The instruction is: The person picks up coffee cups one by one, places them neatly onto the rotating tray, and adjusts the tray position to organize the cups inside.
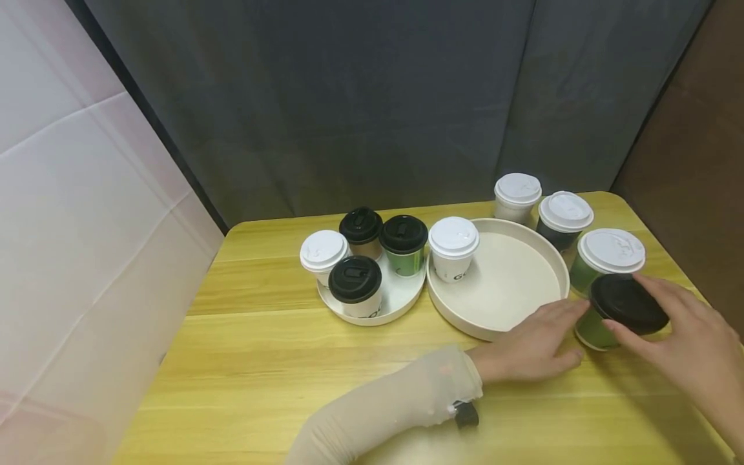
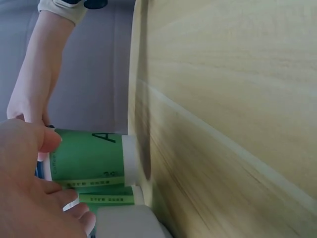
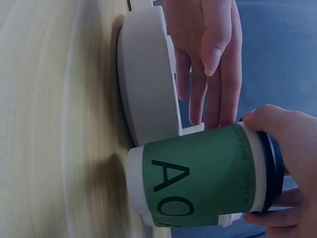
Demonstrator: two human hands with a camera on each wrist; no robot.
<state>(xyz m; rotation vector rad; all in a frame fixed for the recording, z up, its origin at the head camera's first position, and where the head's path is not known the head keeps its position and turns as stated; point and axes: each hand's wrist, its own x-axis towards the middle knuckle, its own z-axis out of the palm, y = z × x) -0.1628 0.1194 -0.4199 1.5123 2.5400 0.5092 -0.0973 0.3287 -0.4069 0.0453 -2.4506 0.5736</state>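
Note:
My right hand holds a green paper cup by its black lid, thumb on one side and fingers on the other. The cup leans a little; its base is close to the tabletop, and I cannot tell if it touches. My left hand reaches beside the cup with loose fingers, gripping nothing. Just below it is the near rim of a large cream round tray. On that tray's left side stands a white cup with a white lid. Directly behind the held cup is another green cup with a white lid.
A smaller white round tray at the left bears several lidded cups, including a white cup with a black lid. Behind the large tray stand a white cup and a dark cup, both white-lidded. A dark curtain backs the wooden table.

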